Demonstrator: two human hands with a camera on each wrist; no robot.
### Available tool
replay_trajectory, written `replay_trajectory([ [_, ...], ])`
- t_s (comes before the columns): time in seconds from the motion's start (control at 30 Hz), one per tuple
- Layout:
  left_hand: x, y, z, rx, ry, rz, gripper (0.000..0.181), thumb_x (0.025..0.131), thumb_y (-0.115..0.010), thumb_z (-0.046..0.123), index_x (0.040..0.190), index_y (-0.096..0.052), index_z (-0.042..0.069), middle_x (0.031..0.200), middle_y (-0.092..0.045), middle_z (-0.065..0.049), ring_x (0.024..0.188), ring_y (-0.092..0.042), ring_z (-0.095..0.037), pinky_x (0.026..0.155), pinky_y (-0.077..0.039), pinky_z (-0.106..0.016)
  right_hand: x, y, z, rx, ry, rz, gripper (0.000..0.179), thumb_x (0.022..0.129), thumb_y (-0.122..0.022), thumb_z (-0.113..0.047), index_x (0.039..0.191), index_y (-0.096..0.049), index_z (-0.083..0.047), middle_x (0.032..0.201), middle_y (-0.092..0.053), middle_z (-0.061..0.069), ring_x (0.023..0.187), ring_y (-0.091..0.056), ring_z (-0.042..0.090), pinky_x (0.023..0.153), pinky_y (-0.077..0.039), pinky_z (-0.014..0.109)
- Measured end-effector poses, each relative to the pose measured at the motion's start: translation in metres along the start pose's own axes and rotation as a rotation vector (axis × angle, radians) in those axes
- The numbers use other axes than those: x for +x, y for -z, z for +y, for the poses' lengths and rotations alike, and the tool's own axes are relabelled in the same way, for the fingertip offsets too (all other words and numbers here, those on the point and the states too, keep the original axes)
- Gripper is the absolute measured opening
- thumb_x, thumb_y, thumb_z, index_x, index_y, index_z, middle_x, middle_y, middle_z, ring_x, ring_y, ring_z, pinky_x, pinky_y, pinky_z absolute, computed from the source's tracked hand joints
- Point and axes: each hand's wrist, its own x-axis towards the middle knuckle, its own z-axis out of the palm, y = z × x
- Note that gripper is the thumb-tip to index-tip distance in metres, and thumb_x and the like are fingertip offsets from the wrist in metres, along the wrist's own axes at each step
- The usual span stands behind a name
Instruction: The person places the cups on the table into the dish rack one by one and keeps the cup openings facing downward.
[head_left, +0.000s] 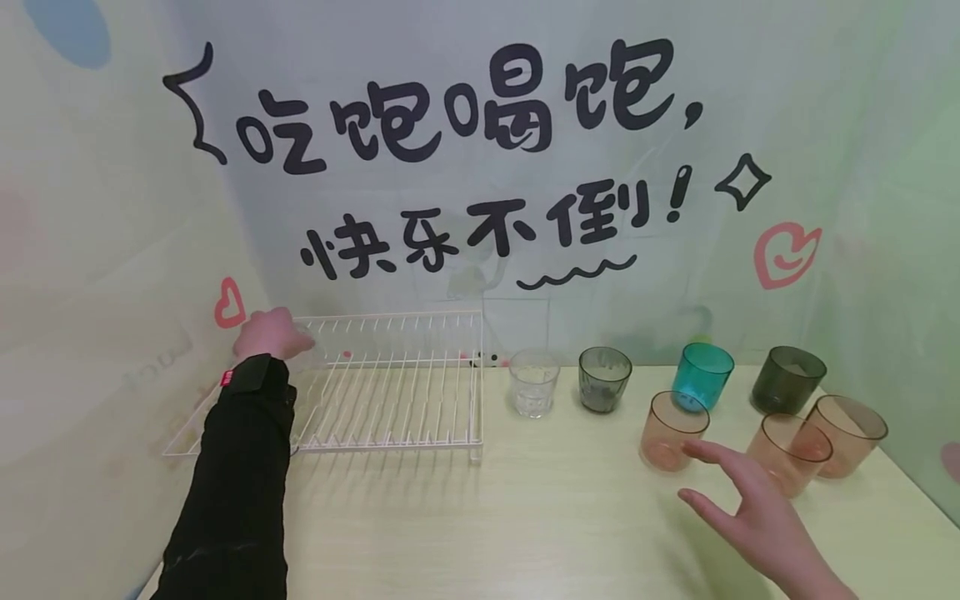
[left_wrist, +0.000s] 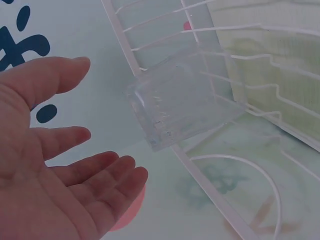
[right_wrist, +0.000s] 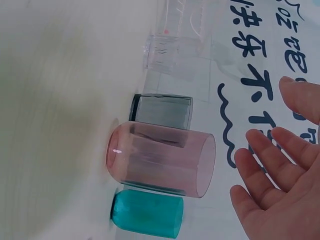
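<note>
My left hand (head_left: 272, 335) is over the back left corner of a white wire rack (head_left: 390, 448), its fingers spread and holding nothing. In the left wrist view a clear glass (left_wrist: 185, 100) sits upside down in the rack, with a gap between it and the left hand (left_wrist: 75, 175). My right hand (head_left: 765, 517) is also free, thumb and fingers apart. Beyond its fingertips a pink glass (head_left: 667, 442) stands upright on the table; the right wrist view shows that pink glass (right_wrist: 160, 157) apart from the fingers (right_wrist: 265, 187).
Along the back of the table stand a clear glass (head_left: 534, 387), a grey glass (head_left: 604, 383), a teal glass (head_left: 703, 375) and a dark grey glass (head_left: 787, 383). Two pink glasses, one nearer (head_left: 780, 458) and one farther right (head_left: 858, 429), are by the right hand. Printed curtains hang behind.
</note>
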Motion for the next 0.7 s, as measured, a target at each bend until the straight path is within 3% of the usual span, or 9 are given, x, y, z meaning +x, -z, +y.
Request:
replay_trajectory([
  [0.37,-0.009,0.005,0.019,0.035,-0.087,0.007,0.055,0.079,-0.058,0.035,0.112,-0.044,-0.007,0.104,-0.048,-0.029,0.081,-0.048,-0.041,0.061,-0.045,-0.048,0.005,0.005,0.001,0.007,0.031,0.031,0.055,0.07,-0.075,-0.021,0.121,-0.053,-0.016,0.113,-0.057,-0.004,0.102,-0.047,0.008,0.087,-0.027,0.01],
  [0.7,-0.019,0.006,0.037,0.04,-0.151,-0.034,0.07,0.078,-0.056,0.042,0.126,-0.035,-0.005,0.118,-0.042,-0.031,0.098,-0.044,-0.044,0.073,-0.042,-0.055,0.008,0.007,0.003,-0.002,0.023,0.035,0.057,0.07,-0.075,-0.022,0.122,-0.052,-0.018,0.115,-0.056,-0.003,0.103,-0.046,0.008,0.088,-0.025,0.009],
])
